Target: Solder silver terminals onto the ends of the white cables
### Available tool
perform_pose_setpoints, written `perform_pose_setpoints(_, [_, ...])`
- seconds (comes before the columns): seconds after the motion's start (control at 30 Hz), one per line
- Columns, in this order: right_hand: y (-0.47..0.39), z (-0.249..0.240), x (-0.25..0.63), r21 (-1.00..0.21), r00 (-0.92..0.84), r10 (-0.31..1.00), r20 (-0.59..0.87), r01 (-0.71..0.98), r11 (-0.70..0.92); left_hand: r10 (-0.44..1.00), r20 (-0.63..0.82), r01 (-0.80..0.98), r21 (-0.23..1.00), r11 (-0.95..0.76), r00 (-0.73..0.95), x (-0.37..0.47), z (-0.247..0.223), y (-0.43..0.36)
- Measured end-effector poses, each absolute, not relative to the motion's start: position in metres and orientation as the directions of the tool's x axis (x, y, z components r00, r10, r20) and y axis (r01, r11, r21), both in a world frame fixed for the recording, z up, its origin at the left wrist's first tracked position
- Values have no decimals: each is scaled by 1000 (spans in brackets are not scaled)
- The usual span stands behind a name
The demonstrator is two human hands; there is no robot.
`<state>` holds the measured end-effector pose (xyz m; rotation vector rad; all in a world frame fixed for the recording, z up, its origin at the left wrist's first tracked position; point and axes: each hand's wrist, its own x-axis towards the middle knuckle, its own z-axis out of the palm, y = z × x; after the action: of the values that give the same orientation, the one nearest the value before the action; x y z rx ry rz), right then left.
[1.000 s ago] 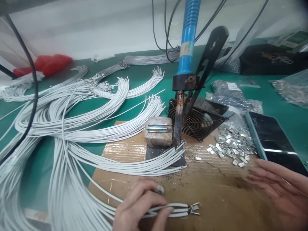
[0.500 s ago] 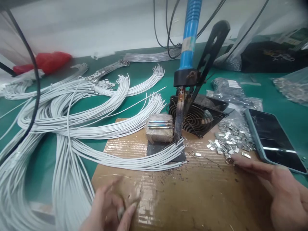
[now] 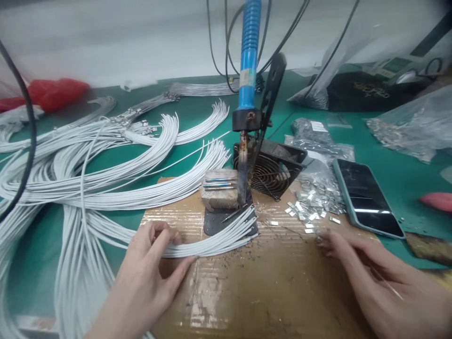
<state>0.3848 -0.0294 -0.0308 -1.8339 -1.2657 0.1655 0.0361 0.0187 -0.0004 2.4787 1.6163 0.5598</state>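
My left hand (image 3: 148, 263) bends over the nearest bundle of white wires (image 3: 212, 247), with the fingers on its far side and the thumb along its near edge. The dark wire tips fan out on a black plate (image 3: 213, 223) below an upright blue soldering iron (image 3: 248, 89). Beside the tip stands a worn block (image 3: 221, 200) with strands of solder across its top. My right hand (image 3: 367, 268) has its fingertips pinched together at the near edge of a pile of small metal clips (image 3: 314, 202). Whatever lies between those fingertips is too small and blurred to name.
Cardboard (image 3: 268, 292) covers the front of the green table. Behind the iron lies a black fan (image 3: 270, 174). A phone (image 3: 367, 197) and plastic bags (image 3: 318, 136) are at the right. More white wire bundles (image 3: 116, 195) spread across the left, where a black cable (image 3: 26, 122) hangs.
My left hand has moved forward from above the cardboard onto the nearest wire bundle. My right hand's fingers, stretched out before, are now pinched beside the clips. The view has shifted right.
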Motion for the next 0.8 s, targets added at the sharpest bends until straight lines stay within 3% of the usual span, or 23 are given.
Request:
perform_pose_setpoints(0.1, [-19,-24,374,-636,299,868,397,772,25,892,225,829,334,-448,392,36,-1,19])
perform_pose_setpoints(0.23, [4,-18,353,-562,67,937,342,814,147,876,291,788,390,-476,384,39,-8,16])
perform_pose_setpoints(0.37, [17,-17,345,-539,6,964,267,830,144,876,329,763,441,-473,353,40,-13,17])
perform_pose_setpoints(0.53, [5,-11,347,-671,108,970,217,738,68,881,381,788,434,-437,279,46,-11,13])
perform_pose_setpoints(0.63, [-7,-6,342,-796,175,974,146,606,10,882,427,731,535,-424,199,63,-1,1])
perform_pose_setpoints(0.7, [-14,-2,332,-848,182,977,106,530,-7,935,308,623,700,-349,179,80,7,-8])
perform_pose_setpoints(0.8, [-21,2,314,-949,152,987,-58,297,-102,977,-24,454,888,-77,213,108,16,-17])
